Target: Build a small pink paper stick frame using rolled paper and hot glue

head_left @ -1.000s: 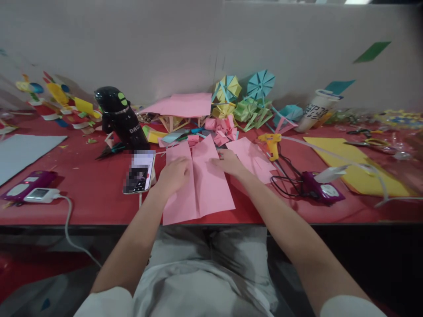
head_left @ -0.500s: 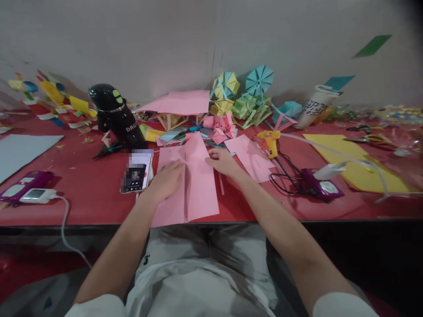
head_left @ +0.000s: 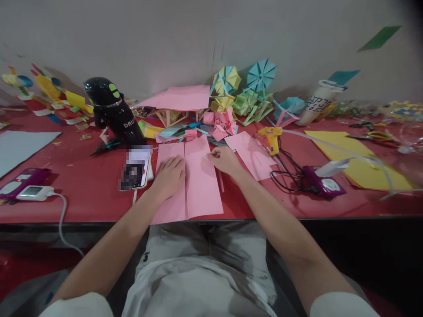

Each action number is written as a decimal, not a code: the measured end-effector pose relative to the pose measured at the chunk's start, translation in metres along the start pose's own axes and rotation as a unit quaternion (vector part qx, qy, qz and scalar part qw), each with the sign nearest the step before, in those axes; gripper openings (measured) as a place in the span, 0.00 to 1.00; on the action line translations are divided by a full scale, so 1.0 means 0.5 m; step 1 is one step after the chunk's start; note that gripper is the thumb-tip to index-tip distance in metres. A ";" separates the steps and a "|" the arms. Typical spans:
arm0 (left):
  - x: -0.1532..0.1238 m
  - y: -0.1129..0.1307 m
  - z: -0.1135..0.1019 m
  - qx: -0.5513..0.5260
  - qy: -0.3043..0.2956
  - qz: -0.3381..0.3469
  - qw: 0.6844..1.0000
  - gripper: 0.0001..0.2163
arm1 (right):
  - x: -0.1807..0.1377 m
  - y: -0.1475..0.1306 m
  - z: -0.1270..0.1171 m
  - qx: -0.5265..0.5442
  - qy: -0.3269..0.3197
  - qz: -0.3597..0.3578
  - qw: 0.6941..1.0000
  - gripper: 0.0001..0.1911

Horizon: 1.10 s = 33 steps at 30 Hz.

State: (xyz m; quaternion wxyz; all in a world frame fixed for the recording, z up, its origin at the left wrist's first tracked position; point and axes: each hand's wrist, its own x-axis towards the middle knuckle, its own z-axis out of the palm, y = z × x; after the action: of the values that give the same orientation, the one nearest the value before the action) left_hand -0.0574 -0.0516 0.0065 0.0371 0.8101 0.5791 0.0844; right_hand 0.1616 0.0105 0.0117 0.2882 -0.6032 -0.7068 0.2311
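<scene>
A pink sheet of paper (head_left: 201, 189) lies in front of me at the table's near edge, with a lengthwise crease down its middle. My left hand (head_left: 171, 175) rests flat on the left half beside the crease, fingers stretched out. At the sheet's right edge, my right hand (head_left: 225, 160) is closed, thumb and curled fingers pinching the margin. Beyond that hand lies another pink paper piece (head_left: 249, 154), with cut edges. A phone (head_left: 135, 169) with a lit screen lies left of my left hand, a cable running from under it.
A black bottle (head_left: 120, 119) stands at the back left. Folded paper umbrellas (head_left: 261, 77) lean near the wall. On the right are a yellow glue gun (head_left: 271, 138), a purple power strip (head_left: 322, 182), yellow paper (head_left: 357, 160), scissors (head_left: 376, 136) and a white cup (head_left: 317, 105).
The sheet's right half has come down flatter and shifted slightly right, along with my right hand. My left hand stays on the left half. The view has tilted slightly.
</scene>
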 end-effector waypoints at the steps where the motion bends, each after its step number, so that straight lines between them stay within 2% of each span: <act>1: 0.000 0.001 0.000 -0.005 -0.005 -0.004 1.000 0.23 | 0.000 0.001 0.000 -0.006 -0.004 0.002 1.000 0.11; 11: 0.000 0.005 0.001 -0.041 -0.010 -0.018 0.999 0.23 | -0.014 0.006 -0.007 -0.039 -0.032 -0.019 0.999 0.08; 16: 0.001 0.003 0.004 -0.043 -0.008 -0.017 0.999 0.24 | -0.023 0.006 -0.016 0.016 -0.005 -0.024 1.000 0.16; 19: 0.001 0.003 0.004 -0.038 -0.011 -0.022 0.999 0.24 | -0.026 0.003 -0.018 0.051 -0.031 -0.028 0.998 0.20; 23: 0.002 0.001 0.005 -0.043 -0.009 -0.022 0.999 0.24 | -0.026 0.006 -0.015 0.049 -0.073 -0.041 0.995 0.15; 28: 0.002 -0.001 0.007 -0.042 -0.013 -0.025 0.999 0.24 | -0.027 0.011 -0.017 0.003 -0.087 -0.039 0.995 0.12; 33: 0.010 0.002 0.006 -0.029 -0.002 -0.031 0.999 0.23 | -0.032 0.008 -0.031 0.047 -0.096 -0.040 0.993 0.18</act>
State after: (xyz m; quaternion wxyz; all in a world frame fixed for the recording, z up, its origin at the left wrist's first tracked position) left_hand -0.0546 -0.0471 0.0041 0.0645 0.7907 0.6008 0.0984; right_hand 0.1767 -0.0048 0.0182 0.2562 -0.5355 -0.7429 0.3094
